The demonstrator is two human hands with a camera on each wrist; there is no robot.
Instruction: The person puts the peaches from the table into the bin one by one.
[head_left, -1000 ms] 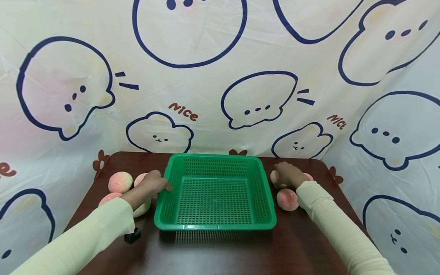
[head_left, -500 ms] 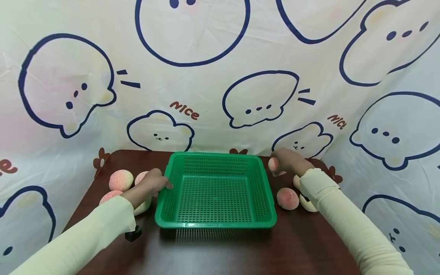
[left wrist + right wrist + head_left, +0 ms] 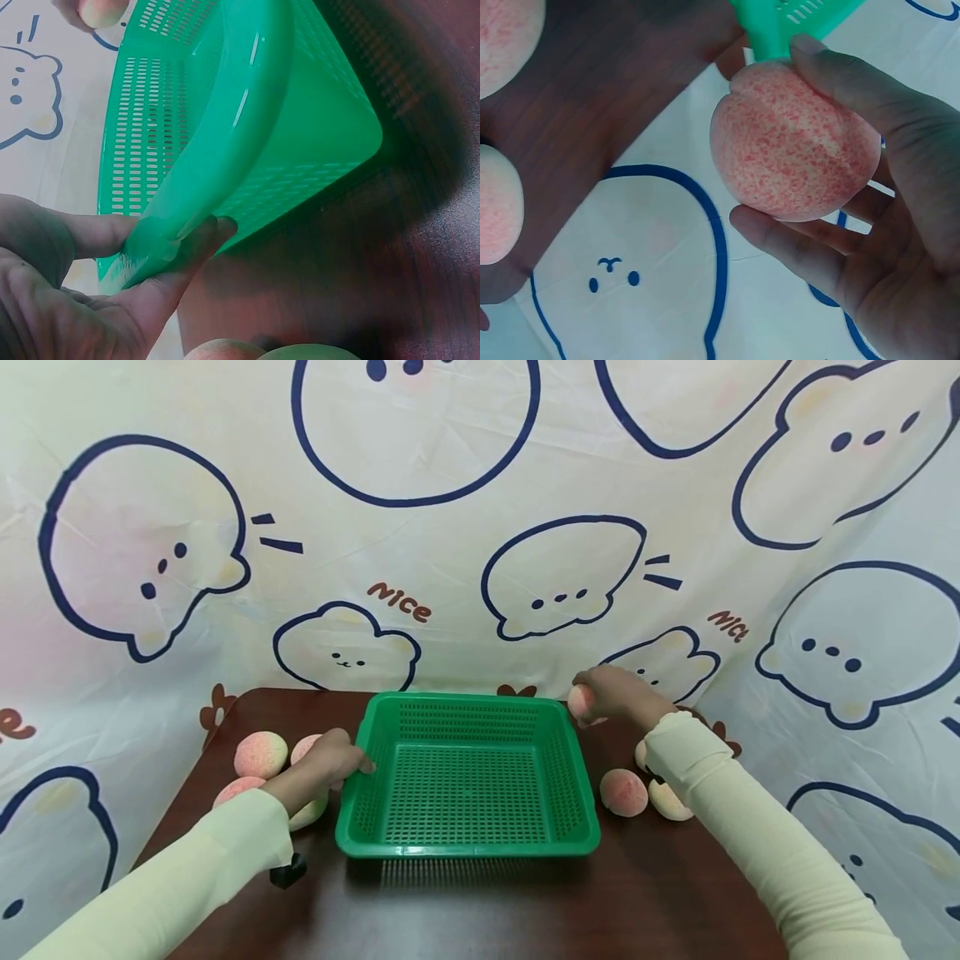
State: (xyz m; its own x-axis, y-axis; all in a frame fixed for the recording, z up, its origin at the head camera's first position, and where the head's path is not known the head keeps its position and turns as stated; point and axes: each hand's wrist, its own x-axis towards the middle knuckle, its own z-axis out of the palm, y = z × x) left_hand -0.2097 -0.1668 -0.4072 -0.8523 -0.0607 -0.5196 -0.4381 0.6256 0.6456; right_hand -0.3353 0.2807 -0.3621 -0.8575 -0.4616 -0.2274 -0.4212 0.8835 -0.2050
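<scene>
A peach (image 3: 795, 142) is held near the far edge of the desk (image 3: 480, 918), beside the far right corner of the green basket (image 3: 468, 852), by the right hand (image 3: 618, 693), fingers curled round it; the left hand (image 3: 330, 760) pinches the basket's left rim, likely for steadiness.

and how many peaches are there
8 visible: one peach in the right hand, three peaches right of the green basket, four peaches left of it; more may be hidden.
</scene>
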